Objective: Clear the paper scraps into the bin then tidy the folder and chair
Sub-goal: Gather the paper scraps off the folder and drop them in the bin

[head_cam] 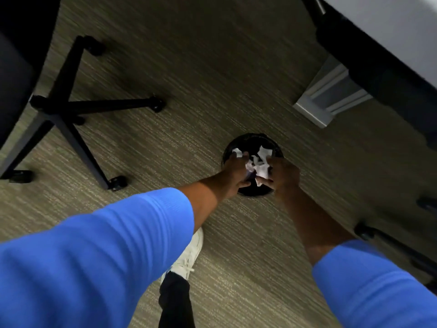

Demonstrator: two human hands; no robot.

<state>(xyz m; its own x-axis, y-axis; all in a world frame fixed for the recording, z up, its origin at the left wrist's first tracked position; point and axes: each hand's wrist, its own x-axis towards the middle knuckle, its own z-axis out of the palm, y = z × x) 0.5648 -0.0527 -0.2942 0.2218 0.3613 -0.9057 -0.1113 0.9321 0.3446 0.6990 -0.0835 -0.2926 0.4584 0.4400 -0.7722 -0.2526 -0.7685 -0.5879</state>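
A round black bin [250, 139] stands on the carpet below me. Both my hands hover over its mouth. My left hand [233, 172] and my right hand [283, 174] are pressed together around a bunch of crumpled white paper scraps [261, 166]. Scraps stick out above and between the fingers, over the bin's opening. A black office chair [63, 107] with a star base on castors stands at the left. The folder is not in view.
A desk's white edge [390, 27] and its grey leg [331, 95] are at the upper right. Castors of another chair [365, 232] show at the right edge. My white shoe [189, 254] is on the grey-green carpet.
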